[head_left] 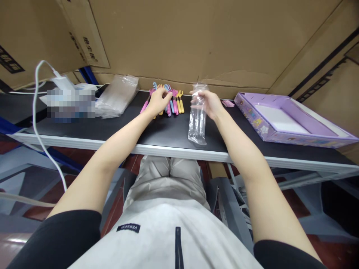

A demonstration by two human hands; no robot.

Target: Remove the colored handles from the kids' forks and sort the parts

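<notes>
Several small plastic forks [175, 101] in pink, blue, yellow and orange lie in a bunch at the back of the black table [168, 130]. My left hand [158, 101] rests on the left side of this bunch, fingers curled over some of the forks. My right hand [209, 102] pinches the top of a clear plastic bag [198, 121], which hangs upright with its bottom touching the table.
A stack of clear bags [117, 95] lies left of the forks. A purple cardboard tray box [280, 119] sits at the right. A white charger with cable [60, 80] is at the far left. Cardboard boxes [182, 37] wall the back.
</notes>
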